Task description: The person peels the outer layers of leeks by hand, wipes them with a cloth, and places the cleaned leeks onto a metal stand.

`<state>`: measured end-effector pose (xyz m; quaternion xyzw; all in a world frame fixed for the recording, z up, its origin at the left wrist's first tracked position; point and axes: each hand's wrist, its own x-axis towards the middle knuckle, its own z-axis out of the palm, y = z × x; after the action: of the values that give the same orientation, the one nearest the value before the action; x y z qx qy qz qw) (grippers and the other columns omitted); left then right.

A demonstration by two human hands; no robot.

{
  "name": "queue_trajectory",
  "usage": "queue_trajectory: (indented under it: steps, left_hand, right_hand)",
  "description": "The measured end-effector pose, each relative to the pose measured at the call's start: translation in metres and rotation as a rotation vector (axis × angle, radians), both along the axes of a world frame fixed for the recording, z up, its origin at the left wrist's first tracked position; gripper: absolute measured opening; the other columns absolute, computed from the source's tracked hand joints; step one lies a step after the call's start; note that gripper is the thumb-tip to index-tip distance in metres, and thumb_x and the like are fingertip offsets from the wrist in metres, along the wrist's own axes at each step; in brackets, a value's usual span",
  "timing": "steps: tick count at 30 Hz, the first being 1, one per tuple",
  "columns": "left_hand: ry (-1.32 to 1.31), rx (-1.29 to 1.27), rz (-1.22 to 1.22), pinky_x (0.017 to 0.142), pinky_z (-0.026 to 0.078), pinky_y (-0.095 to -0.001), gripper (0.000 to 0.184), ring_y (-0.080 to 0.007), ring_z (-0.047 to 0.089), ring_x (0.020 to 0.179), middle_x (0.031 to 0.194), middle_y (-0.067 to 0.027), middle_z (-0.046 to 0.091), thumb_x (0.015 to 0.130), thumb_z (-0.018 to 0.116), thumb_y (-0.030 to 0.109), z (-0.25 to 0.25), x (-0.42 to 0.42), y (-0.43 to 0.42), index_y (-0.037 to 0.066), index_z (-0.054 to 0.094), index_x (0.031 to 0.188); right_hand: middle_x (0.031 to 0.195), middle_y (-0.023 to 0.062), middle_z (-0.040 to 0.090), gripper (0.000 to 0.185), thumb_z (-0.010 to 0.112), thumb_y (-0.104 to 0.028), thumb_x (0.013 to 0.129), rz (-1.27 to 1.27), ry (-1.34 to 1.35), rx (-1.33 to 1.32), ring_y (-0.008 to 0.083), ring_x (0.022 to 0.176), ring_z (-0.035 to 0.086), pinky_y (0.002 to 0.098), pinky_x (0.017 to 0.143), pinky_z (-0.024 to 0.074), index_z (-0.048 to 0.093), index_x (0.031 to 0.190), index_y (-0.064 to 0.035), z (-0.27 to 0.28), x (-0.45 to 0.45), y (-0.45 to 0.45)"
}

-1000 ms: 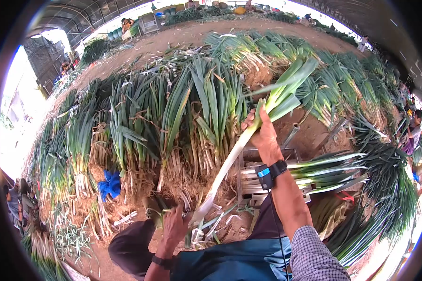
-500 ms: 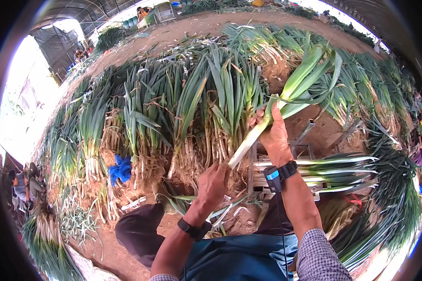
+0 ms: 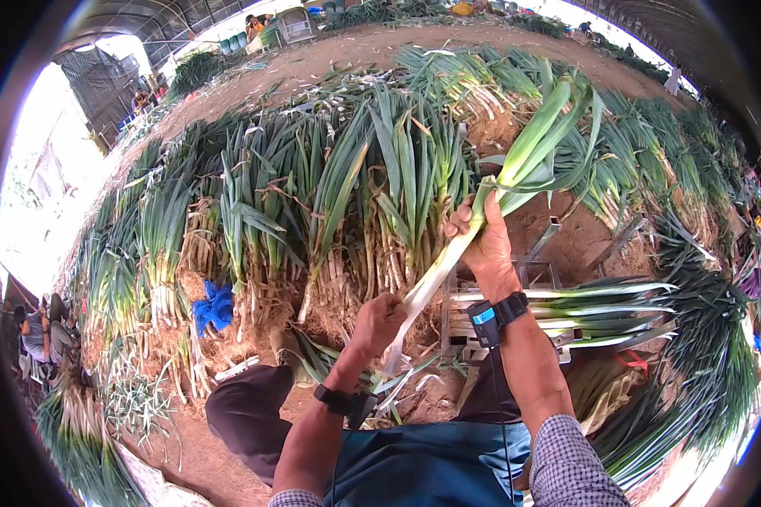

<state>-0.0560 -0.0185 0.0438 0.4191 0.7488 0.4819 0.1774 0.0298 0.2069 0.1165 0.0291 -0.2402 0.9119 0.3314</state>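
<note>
A leek (image 3: 432, 280) slants across the middle, its green leaves up to the right and its pale shank down to the left. My right hand (image 3: 489, 243) is wrapped round it where the white turns green. Beside the lower shank, my left hand (image 3: 375, 326) is closed with its fingertips pressed together at the leek's edge. What lies between those fingertips is hidden. Below my left hand the pale end of the leek hangs down, its tip blurred. Several trimmed-looking leeks (image 3: 596, 297) lie on a metal frame (image 3: 558, 342) beside my right forearm.
Rows of leeks (image 3: 266, 198) with earthy roots stand ahead of me. A blue cloth (image 3: 214, 307) lies among them. More leeks (image 3: 710, 355) are heaped at right, and a bundle (image 3: 80, 439) sits at lower left. Loose leaf scraps (image 3: 427, 384) litter the ground. People are in the distance.
My left hand has shifted slightly down and left, from round the shank's lower end to its side. The pale lower end now shows below it. My right hand keeps its grip, slightly lower.
</note>
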Motion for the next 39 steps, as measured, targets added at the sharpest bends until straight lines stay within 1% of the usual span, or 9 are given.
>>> queue_trajectory:
  steps: [4, 9, 13, 17, 18, 23, 30, 34, 39]
  left_hand:
    - [-0.501, -0.018, -0.056, 0.058, 0.046, -0.0292, 0.025, -0.0101, 0.055, 0.067, 0.076, -0.0047, 0.063, 0.093, 0.058, 0.019, -0.020, -0.008, -0.011, -0.005, 0.065, 0.098]
    - [0.105, 0.285, 0.103, 0.058, 0.045, -0.0300, 0.030, -0.0128, 0.055, 0.067, 0.073, -0.0079, 0.060, 0.095, 0.065, 0.028, -0.009, 0.023, -0.009, -0.002, 0.065, 0.101]
    - [-0.205, 0.025, 0.077, 0.056, 0.038, -0.0258, 0.022, -0.0064, 0.044, 0.066, 0.074, 0.0018, 0.055, 0.098, 0.059, 0.020, 0.023, 0.038, -0.009, 0.000, 0.066, 0.103]
    - [-0.670, 0.364, 0.177, 0.058, 0.040, -0.0238, 0.026, -0.0056, 0.048, 0.070, 0.077, 0.0022, 0.060, 0.101, 0.054, 0.020, -0.010, 0.040, 0.004, -0.002, 0.067, 0.099]
    - [-0.409, 0.393, 0.256, 0.058, 0.040, -0.0269, 0.032, -0.0079, 0.047, 0.067, 0.074, 0.0004, 0.058, 0.102, 0.052, 0.024, -0.053, 0.025, 0.008, -0.004, 0.067, 0.094]
    - [-0.092, 0.247, 0.347, 0.058, 0.040, -0.0351, 0.038, -0.0165, 0.046, 0.063, 0.068, -0.0089, 0.055, 0.102, 0.051, 0.028, 0.006, 0.047, 0.007, -0.007, 0.063, 0.094]
    - [0.061, 0.199, 0.382, 0.061, 0.042, -0.0375, 0.039, -0.0216, 0.048, 0.063, 0.072, -0.0136, 0.058, 0.102, 0.050, 0.029, 0.002, 0.050, 0.016, -0.007, 0.064, 0.095]
    - [-0.070, 0.197, 0.317, 0.062, 0.042, -0.0362, 0.042, -0.0204, 0.050, 0.066, 0.073, -0.0125, 0.057, 0.103, 0.049, 0.031, -0.009, 0.041, 0.013, -0.007, 0.064, 0.097]
    - [-0.679, 0.293, 0.281, 0.069, 0.049, -0.0326, 0.039, -0.0184, 0.060, 0.077, 0.084, -0.0078, 0.061, 0.103, 0.049, 0.032, -0.035, 0.017, 0.011, -0.004, 0.064, 0.108]
  right_hand:
    - [0.073, 0.0017, 0.058, 0.048, 0.071, -0.049, 0.088, 0.063, 0.035, -0.006, 0.0137, 0.062, 0.049, 0.0345, 0.066, 0.0458, 0.060, 0.103, -0.0047, -0.003, -0.002, -0.003]
    - [0.070, -0.0003, 0.056, 0.049, 0.070, -0.050, 0.088, 0.025, 0.003, 0.013, 0.0127, 0.061, 0.047, 0.0335, 0.065, 0.0450, 0.058, 0.105, -0.0049, 0.002, -0.005, -0.004]
    - [0.072, -0.0013, 0.055, 0.047, 0.068, -0.047, 0.090, 0.108, 0.034, -0.149, 0.0122, 0.063, 0.050, 0.0312, 0.064, 0.0445, 0.056, 0.109, -0.0048, -0.007, -0.012, -0.004]
    - [0.082, 0.0079, 0.057, 0.029, 0.062, -0.029, 0.098, 0.023, 0.069, -0.293, 0.0219, 0.072, 0.054, 0.0390, 0.065, 0.0507, 0.053, 0.118, -0.0099, 0.012, -0.006, -0.017]
    - [0.082, 0.0066, 0.059, 0.029, 0.066, -0.028, 0.095, 0.016, -0.029, -0.166, 0.0206, 0.071, 0.056, 0.0403, 0.068, 0.0530, 0.055, 0.112, -0.0068, -0.006, -0.014, -0.015]
    - [0.073, 0.0099, 0.067, 0.037, 0.065, -0.044, 0.094, -0.257, -0.647, 0.516, 0.0152, 0.065, 0.064, 0.0259, 0.058, 0.0499, 0.062, 0.092, -0.0073, -0.028, -0.020, -0.051]
    - [0.073, 0.0085, 0.064, 0.043, 0.073, -0.044, 0.089, -0.171, -0.915, 0.338, 0.0139, 0.052, 0.053, 0.0288, 0.047, 0.0473, 0.060, 0.088, -0.0026, -0.013, -0.008, -0.021]
    - [0.087, 0.0121, 0.068, 0.033, 0.070, -0.021, 0.091, -0.117, -0.849, 0.515, 0.0192, 0.083, 0.063, 0.0355, 0.070, 0.0529, 0.054, 0.107, 0.0036, -0.052, -0.014, -0.029]
    - [0.095, 0.0167, 0.070, 0.036, 0.069, -0.018, 0.091, -0.156, -0.667, 0.303, 0.0227, 0.088, 0.066, 0.0349, 0.083, 0.0520, 0.051, 0.111, 0.0068, -0.029, 0.001, -0.039]
